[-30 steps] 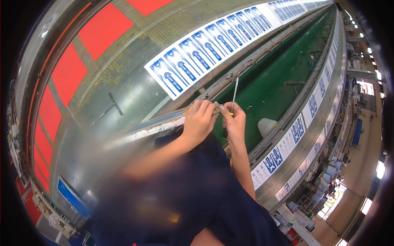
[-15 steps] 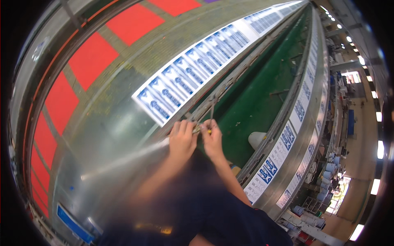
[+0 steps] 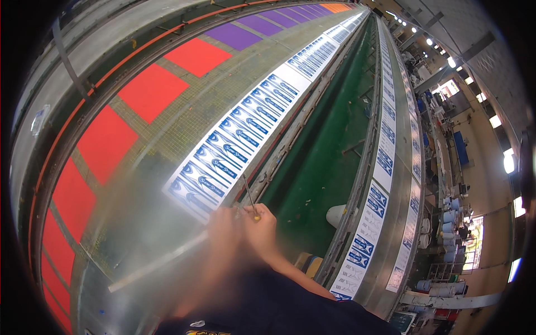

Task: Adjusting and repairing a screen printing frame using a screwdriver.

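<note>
My right hand [image 3: 261, 230] is closed on a slim screwdriver-like tool [image 3: 249, 192]. Its thin metal shaft points up and away, and a bit of yellow shows at the fingers. Pressed close beside it is my left hand [image 3: 224, 230], smeared by blur, so its fingers and anything in them are unclear. A long pale bar [image 3: 159, 263] slants out to the left from under that hand; whether the hand grips it cannot be made out. Both hands are above the table's near right edge, just below the end of a white sheet strip [image 3: 195, 187] with blue prints.
Red rectangles [image 3: 106, 142] and purple ones [image 3: 234, 36] lie along the long table's left side. A green floor aisle [image 3: 301, 195] runs on the right, with a white rounded container [image 3: 335, 215]. Beyond it a second long table [image 3: 385, 223] carries printed sheets. Racks [image 3: 455, 223] stand farther right.
The view has shifted, bringing purple and orange rectangles into sight. My hands are lower and further left in the picture, still together. The left hand is more blurred.
</note>
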The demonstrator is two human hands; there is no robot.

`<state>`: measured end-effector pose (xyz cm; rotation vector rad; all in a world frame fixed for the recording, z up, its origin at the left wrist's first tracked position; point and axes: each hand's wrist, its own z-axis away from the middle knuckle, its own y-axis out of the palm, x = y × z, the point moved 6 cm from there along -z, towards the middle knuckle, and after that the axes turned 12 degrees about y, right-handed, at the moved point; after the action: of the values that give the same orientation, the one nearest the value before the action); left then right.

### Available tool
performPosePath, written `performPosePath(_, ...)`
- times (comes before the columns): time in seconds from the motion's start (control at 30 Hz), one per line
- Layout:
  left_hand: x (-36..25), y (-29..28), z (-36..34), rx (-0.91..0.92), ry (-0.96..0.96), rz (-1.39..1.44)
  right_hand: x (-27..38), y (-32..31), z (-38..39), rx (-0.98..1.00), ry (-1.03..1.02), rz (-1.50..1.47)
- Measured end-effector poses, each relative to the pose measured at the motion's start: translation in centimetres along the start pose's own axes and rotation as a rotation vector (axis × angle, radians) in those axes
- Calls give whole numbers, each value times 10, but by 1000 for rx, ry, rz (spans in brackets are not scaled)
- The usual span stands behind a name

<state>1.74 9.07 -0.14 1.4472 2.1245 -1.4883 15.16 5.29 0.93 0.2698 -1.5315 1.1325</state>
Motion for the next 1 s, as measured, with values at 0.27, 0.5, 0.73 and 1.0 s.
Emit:
performPosePath(0.27, -2, -1, -8, -16, -6, 24, -31, 6, -25, 251, 272, 22)
performPosePath(0.5, 1, 2, -8, 4, 3, -7, -22, 15, -26, 319, 176, -41)
performPosePath(0.73, 1, -3, 2, 23, -24, -40, -33, 20, -17, 360, 135, -73)
performPosePath(1.0, -4, -10, -10, 47, -83, 18, -42, 20, -23, 523, 273, -323)
